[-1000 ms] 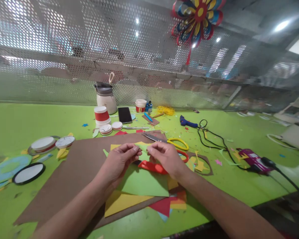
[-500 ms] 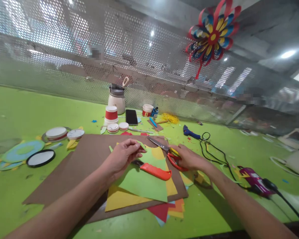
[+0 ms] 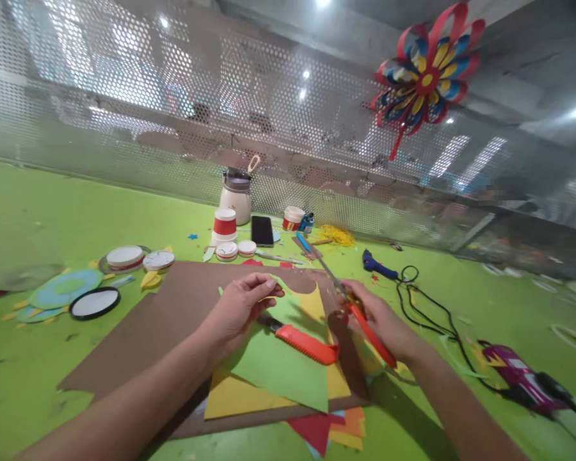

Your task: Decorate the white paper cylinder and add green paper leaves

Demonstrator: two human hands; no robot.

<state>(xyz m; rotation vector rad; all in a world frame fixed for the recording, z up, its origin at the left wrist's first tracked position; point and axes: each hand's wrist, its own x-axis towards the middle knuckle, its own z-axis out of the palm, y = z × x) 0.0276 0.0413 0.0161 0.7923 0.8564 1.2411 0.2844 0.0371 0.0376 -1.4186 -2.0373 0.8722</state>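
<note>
My left hand pinches the upper corner of a green paper sheet that lies over yellow paper on a brown cardboard sheet. My right hand is closed round the red and yellow handles of the scissors, lifted off the board with the blades pointing up and away. An orange-handled utility knife lies on the green sheet between my hands.
At the back of the green table stand a white jar, a red-banded cup, a phone and round lids. A blue glue gun, black cables and a purple tool lie to the right. Perforated metal wall behind.
My right hand left the paper, reached right to the scissors, took hold of them and lifted them. The left hand kept its pinch on the green sheet.
</note>
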